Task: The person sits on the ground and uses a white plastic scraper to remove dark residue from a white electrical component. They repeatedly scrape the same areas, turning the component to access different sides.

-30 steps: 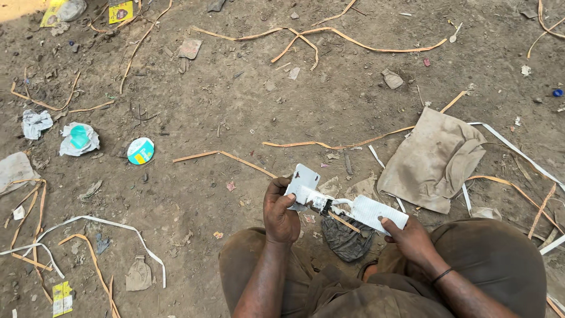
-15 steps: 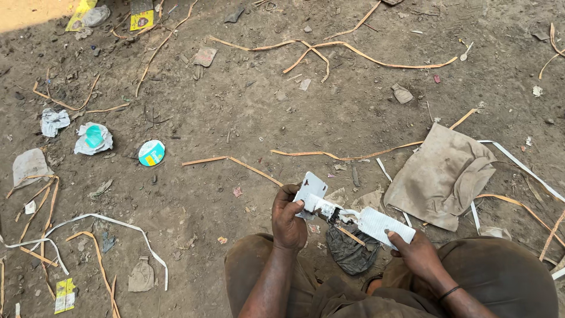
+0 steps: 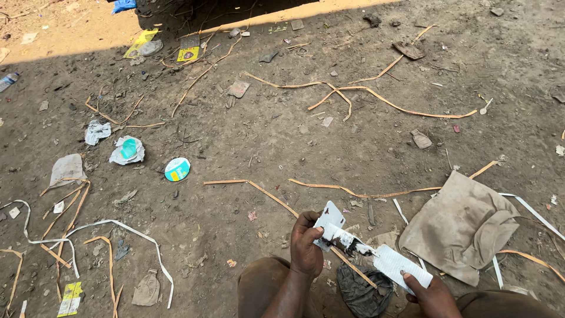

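White strip (image 3: 368,247) slants between left hand (image 3: 305,248) and right hand (image 3: 432,294).

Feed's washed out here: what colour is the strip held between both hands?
White strip, smeared black around its middle, gripped by the left hand and right hand; head view.

1. Left hand (image 3: 306,250) and right hand (image 3: 432,294) sit at the 6 o'clock edge, one at each end of a flat strip (image 3: 368,250) slanting between them.
2. Crumpled cloth (image 3: 362,291) on the ground directly beneath the strip.
3. Folded sack (image 3: 465,227) at 4 o'clock, just right of the hands.
4. Round lid (image 3: 177,169) at 9 o'clock; crushed cup (image 3: 126,150) just left of it.
5. Forked cane strip (image 3: 365,94) at 1 o'clock, well apart from the hands.
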